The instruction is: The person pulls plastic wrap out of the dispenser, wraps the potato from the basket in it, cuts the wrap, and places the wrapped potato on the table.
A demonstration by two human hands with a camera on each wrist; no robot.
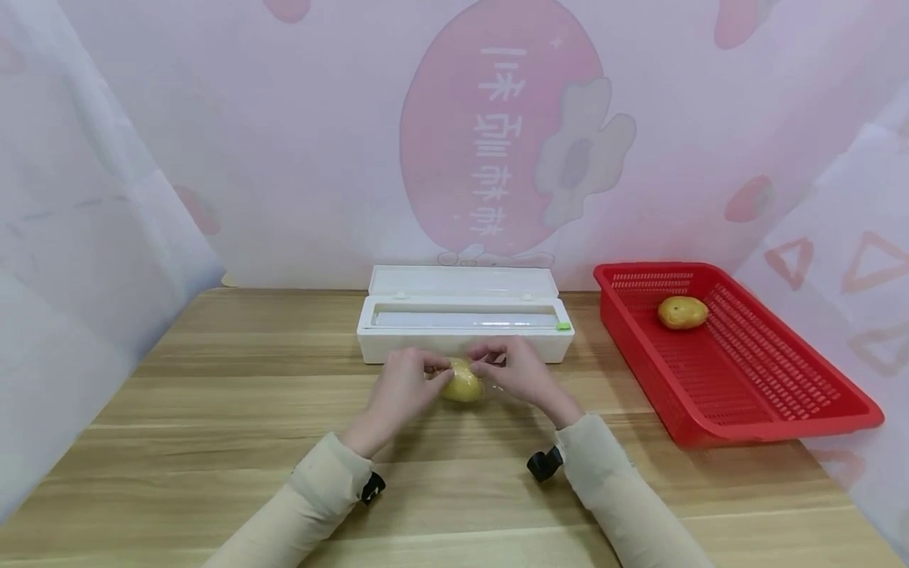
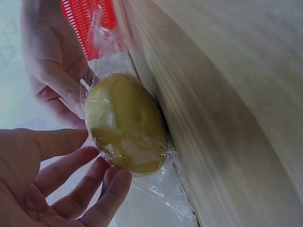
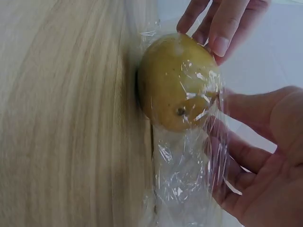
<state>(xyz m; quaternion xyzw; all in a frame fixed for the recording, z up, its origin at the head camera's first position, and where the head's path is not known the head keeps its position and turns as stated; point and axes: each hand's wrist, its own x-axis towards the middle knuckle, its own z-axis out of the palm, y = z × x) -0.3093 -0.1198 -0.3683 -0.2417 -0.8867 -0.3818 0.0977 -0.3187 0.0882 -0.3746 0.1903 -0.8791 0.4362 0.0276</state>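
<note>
1 potato (image 1: 465, 385) w/ film (image 3: 182, 189) btwn hands (image 1: 405, 386) (image 1: 521, 375)

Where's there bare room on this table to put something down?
On the table, the widest bare patch lies left of the white box and left hand. Another lies between the forearms, nearer than the wrapped potato. It's crowded around the potato, where the right hand also works; only a narrow strip separates box and red basket.

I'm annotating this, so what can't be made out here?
Wrapped potato, underside: all views; turned toward wooden table.
White box, front middle: head view; behind left hand and right hand.
Red basket, remainder: left wrist view; cut by top edge.
Clear film, outline: head view; too small and transparent.
</note>
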